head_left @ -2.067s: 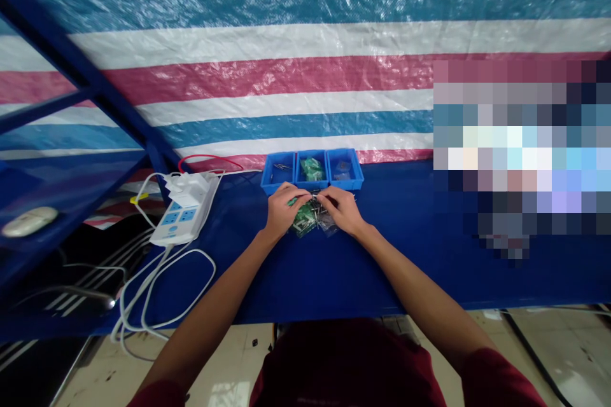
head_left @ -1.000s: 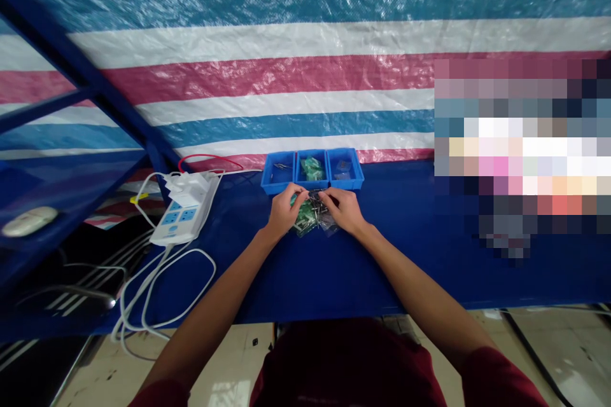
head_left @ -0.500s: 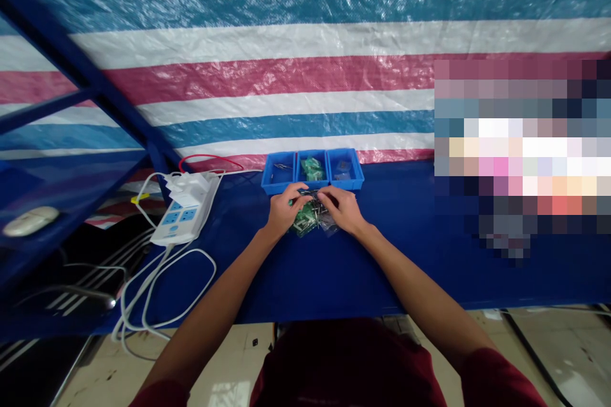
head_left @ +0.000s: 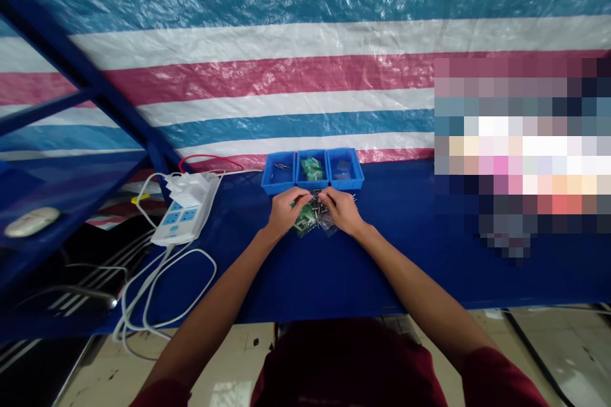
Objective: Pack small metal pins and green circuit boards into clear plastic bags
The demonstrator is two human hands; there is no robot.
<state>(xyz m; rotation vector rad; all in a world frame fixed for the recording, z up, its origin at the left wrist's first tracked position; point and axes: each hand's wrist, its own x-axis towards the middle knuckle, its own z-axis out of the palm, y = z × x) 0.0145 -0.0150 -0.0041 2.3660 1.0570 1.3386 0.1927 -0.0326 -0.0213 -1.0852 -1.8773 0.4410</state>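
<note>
My left hand is over the left side of a small pile, thumb and fingers pinched together. Opposite it, my right hand is closed too, its fingertips among thin metal pieces. Whatever each pinch holds is too small to make out. Under my left hand lie green parts in clear plastic. Clear packets with darker contents lie beneath the right. Just beyond stand three joined blue bins: thin metal pieces in the left bin, green packets in the middle bin, small clear packets in the right bin.
A white power strip with plugs and looped white cables occupies the table's left. Blue metal framing rises there, before a striped plastic sheet. A pixelated patch hides the right side. The blue table ends near my body.
My left hand's fingers have drawn together and come down slightly toward the pile. The right hand has shifted only a little. Bins and power strip stay put.
</note>
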